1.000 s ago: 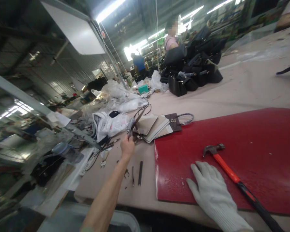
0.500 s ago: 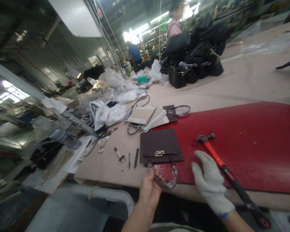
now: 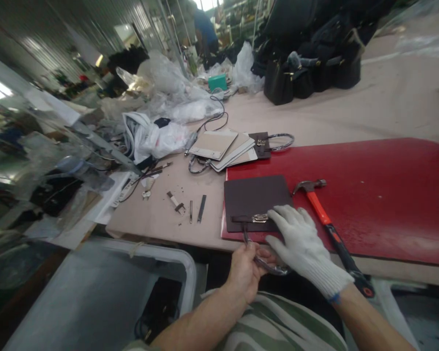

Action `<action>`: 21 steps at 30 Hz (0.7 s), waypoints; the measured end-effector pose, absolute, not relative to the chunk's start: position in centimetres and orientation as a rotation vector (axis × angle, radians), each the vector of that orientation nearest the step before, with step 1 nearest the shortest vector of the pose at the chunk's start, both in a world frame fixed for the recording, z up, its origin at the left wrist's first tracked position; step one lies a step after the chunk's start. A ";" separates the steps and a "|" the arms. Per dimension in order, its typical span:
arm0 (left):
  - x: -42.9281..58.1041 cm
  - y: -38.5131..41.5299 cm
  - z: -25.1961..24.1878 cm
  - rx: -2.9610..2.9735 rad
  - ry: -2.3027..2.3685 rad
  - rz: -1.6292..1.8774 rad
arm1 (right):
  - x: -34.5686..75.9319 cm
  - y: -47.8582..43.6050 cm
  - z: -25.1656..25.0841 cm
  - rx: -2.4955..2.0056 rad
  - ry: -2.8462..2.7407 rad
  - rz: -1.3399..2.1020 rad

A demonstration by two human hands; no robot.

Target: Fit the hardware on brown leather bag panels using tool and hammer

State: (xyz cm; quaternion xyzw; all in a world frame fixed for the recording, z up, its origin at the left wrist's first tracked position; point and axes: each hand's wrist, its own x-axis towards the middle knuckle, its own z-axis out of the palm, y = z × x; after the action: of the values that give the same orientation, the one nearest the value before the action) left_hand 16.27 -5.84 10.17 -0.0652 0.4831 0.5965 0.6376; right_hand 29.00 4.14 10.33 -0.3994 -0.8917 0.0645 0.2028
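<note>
A dark brown bag panel (image 3: 258, 197) with a gold clasp (image 3: 260, 218) lies flat at the front edge of the red mat (image 3: 380, 195). My bare left hand (image 3: 249, 268) is closed around its plastic-wrapped handle (image 3: 278, 269), which hangs toward me over the table edge. My right hand (image 3: 300, 239), in a white knitted glove, rests with its fingers spread on the panel's right side, fingertips beside the clasp. Right of the panel lies a claw hammer (image 3: 320, 207) with a red and black handle.
Left of the panel lie a dark metal strip (image 3: 201, 208), a thin punch (image 3: 190, 212) and a small tool (image 3: 175, 202). Behind are stacked beige panels (image 3: 214, 145), plastic bags (image 3: 168, 136) and black handbags (image 3: 310, 73). A grey bin (image 3: 185, 258) stands below the table at left.
My gloved right hand has moved left from beside the hammer onto the panel. My left hand still holds the handle. The view has tilted downward.
</note>
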 end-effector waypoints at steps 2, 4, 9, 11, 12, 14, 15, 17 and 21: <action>16.6 -6.0 9.9 -0.128 1.099 1.352 | 28.6 4.4 10.0 -1.130 -2.542 0.186; 16.7 -6.1 9.5 -0.105 1.100 1.333 | 28.4 4.4 9.7 -1.143 -2.561 0.170; 16.2 -6.4 8.7 -0.003 1.137 1.222 | 27.8 4.5 8.9 -1.140 -2.569 0.082; 15.5 -6.7 8.4 0.088 1.179 1.074 | 27.3 4.9 8.5 -1.090 -2.572 0.046; 14.8 -6.9 8.3 0.150 1.209 0.971 | 27.1 5.1 8.2 -1.061 -2.566 0.030; 12.7 -7.3 8.3 0.305 1.313 0.777 | 26.8 5.6 7.6 -1.019 -2.546 0.006; 11.2 -7.4 8.3 0.402 1.399 0.718 | 26.7 5.8 7.4 -1.011 -2.536 -0.001; 7.4 -7.3 8.8 0.641 1.657 0.703 | 26.7 6.1 7.1 -1.005 -2.524 -0.010; -2.7 -5.3 10.4 1.084 2.418 0.661 | 27.0 6.4 6.8 -1.009 -2.518 -0.002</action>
State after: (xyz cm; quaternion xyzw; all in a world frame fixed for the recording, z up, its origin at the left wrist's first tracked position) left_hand -2.67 -5.32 10.39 0.3887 0.8667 0.2370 0.2038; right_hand 26.96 6.44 6.80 -0.3633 -0.9071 -0.0006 0.2128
